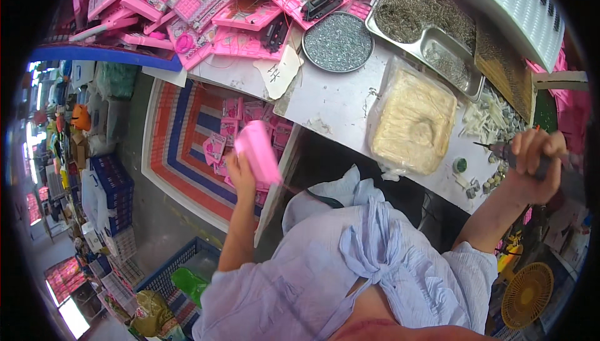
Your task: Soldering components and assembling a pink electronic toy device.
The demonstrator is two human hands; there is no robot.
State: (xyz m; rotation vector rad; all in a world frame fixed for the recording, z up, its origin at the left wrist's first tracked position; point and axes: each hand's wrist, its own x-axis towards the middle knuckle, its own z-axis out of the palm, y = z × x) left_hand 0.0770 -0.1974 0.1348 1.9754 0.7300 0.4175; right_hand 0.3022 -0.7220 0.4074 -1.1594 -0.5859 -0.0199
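Light: bright, even, daylight-like, strongest at the far-left floor edge | Shadows: soft, darkest under the tabletop (337,100) | Glare: mild sheen on the metal tray (437,44) | Blur: pink case (257,151) in the left hand (240,175) motion-smeared; right hand (534,163) slightly soft | Distortion: strong fisheye bending, black vignette at corners

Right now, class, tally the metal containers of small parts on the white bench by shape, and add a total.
Round metal dish of small parts: 1
Rectangular metal tray of small parts: 1
Total: 2
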